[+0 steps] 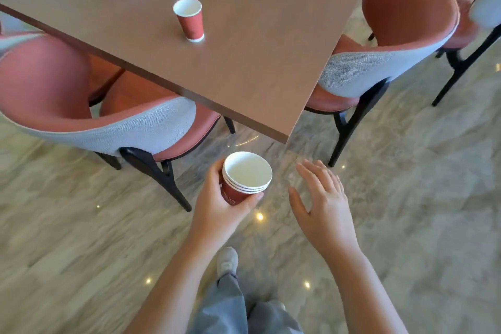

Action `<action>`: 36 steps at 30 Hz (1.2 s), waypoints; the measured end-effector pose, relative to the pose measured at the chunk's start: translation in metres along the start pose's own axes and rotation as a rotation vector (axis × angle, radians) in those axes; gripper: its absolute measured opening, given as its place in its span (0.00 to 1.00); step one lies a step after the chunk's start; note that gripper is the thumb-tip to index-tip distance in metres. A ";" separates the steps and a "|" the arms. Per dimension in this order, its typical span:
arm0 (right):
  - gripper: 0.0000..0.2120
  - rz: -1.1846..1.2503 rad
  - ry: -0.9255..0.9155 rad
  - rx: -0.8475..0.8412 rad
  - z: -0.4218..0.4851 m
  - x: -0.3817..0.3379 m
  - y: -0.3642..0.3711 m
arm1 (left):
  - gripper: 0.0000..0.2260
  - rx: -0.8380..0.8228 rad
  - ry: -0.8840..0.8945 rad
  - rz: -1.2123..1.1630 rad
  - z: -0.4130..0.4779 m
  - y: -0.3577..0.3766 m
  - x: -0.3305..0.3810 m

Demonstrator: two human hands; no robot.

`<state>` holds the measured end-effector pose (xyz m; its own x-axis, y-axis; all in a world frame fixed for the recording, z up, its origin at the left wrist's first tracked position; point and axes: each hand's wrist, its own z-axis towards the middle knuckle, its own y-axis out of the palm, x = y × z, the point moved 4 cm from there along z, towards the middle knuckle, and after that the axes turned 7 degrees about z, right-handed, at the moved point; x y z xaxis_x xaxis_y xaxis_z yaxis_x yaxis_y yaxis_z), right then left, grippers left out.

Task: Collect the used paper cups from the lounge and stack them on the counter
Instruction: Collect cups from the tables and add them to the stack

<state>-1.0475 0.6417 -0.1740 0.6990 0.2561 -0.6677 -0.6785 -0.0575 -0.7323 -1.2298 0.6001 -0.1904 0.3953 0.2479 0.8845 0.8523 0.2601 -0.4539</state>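
At the far left I see a chair with a rust-red seat and a grey fabric back, tucked in at the edge of the bench, its black legs on the floor. The bench is a brown wood-grain top that runs in from the upper left and ends in a corner pointing toward me.

One red paper cup stands upright on the bench, alone, well in from both edges, with its white inside showing. I cannot tell whether anything is left in it.

Below the bench corner, my left hand is wrapped round a stack of cups. Its thumb lies across the near side and its fingers curl round the far side. I count three white rims nested together, and the stack is held upright over the floor, clear of the bench.

Under the hands I can see a pale shoe and grey trousers on the marbled floor, which reflects small points of light.

Just to the right of the stack is my right hand, palm down, with its fingers straight and spread. It holds nothing and does not touch the cups.

Further right, a second chair of the same make sits at the bench's right side, and part of a third chair shows at the frame's edge.
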 end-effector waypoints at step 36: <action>0.20 -0.122 -0.199 -0.249 0.113 -0.214 0.116 | 0.28 0.195 -0.021 -0.270 0.064 -0.259 -0.039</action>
<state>-1.3009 0.6890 -0.1014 0.6974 0.4577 -0.5515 -0.4993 -0.2418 -0.8320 -1.4881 0.5824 -0.1139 0.1555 0.1641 0.9741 0.8428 0.4923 -0.2175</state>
